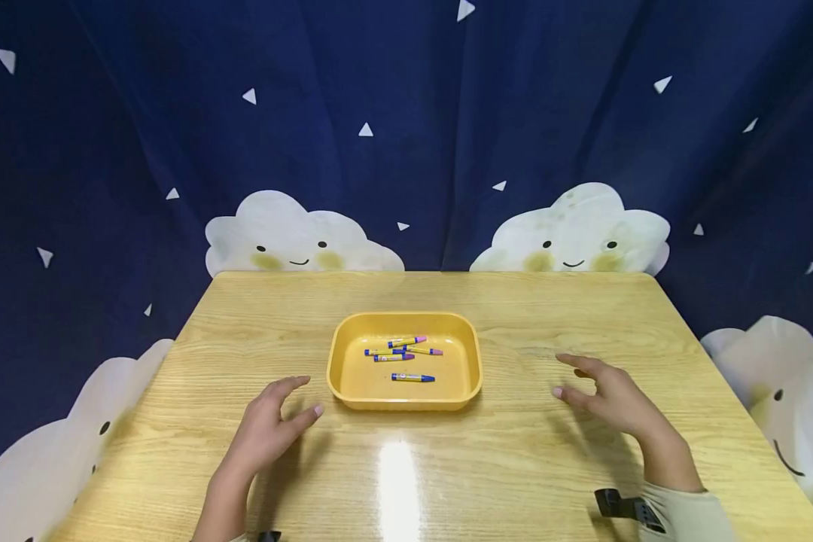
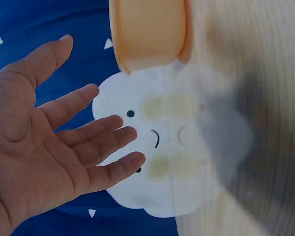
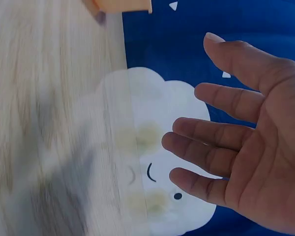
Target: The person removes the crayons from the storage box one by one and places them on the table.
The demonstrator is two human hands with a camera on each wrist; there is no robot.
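- Five crayons [image 1: 394, 358] lay in the yellow tray [image 1: 403, 405], just below the centre of the head frame.
- Four were bunched together toward the tray's upper middle; one blue crayon [image 1: 413, 378] lay apart, below them.
- The left hand [image 1: 271, 429] was at lower left, near the tray's left side, with its fingers extended, its thumb spread away and its palm bare.
- The right hand [image 1: 606, 395] was at right, farther from the tray, equally unclenched, with its thumb apart from the fingers.
- The tray stood on the wooden desk [image 1: 515, 467], which had a bright glare at bottom centre.
- A navy curtain [image 1: 406, 68] with white triangles and smiling clouds [image 1: 298, 229] filled the upper frame.
- A black strap [image 1: 633, 510] crossed the pale sleeve [image 1: 691, 519] at lower right.
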